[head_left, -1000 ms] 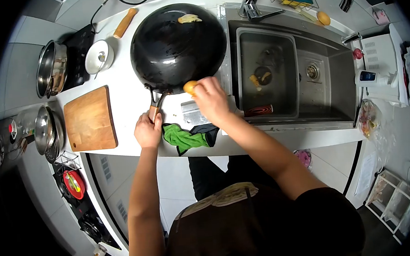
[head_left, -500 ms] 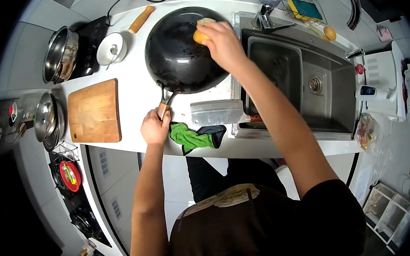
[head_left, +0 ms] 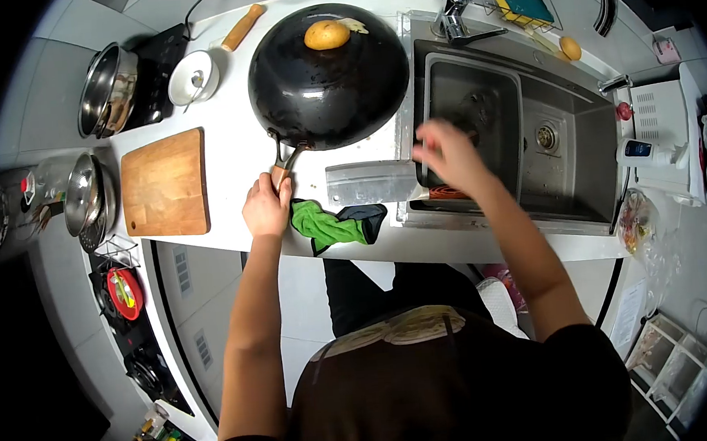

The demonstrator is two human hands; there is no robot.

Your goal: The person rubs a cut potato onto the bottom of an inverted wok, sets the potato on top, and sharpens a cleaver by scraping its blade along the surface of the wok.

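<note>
My left hand (head_left: 267, 208) is closed around the wooden handle (head_left: 281, 176) of a large black wok (head_left: 324, 91). A yellow potato (head_left: 327, 35) lies toward the wok's far side, with a pale piece of peel (head_left: 352, 25) beside it. Over the left edge of the sink hangs my right hand (head_left: 450, 158), its fingers apart, slightly bent and a little blurred, with nothing seen in them. Just below that hand is the brown handle (head_left: 446, 192) of a cleaver (head_left: 373, 183) lying on the counter. A green cloth (head_left: 329, 225) lies between the cleaver and my left hand.
At left are a wooden cutting board (head_left: 164, 184), a white bowl with a spoon (head_left: 193, 78) and a steel pot (head_left: 111, 90). The double sink (head_left: 547, 178) fills the right side. Behind it stand the faucet (head_left: 456, 21) and a rack with a sponge (head_left: 525, 5).
My right hand has let go of the potato and moved toward me to the sink's left edge. The potato now lies on the wok. My left hand stays on the handle.
</note>
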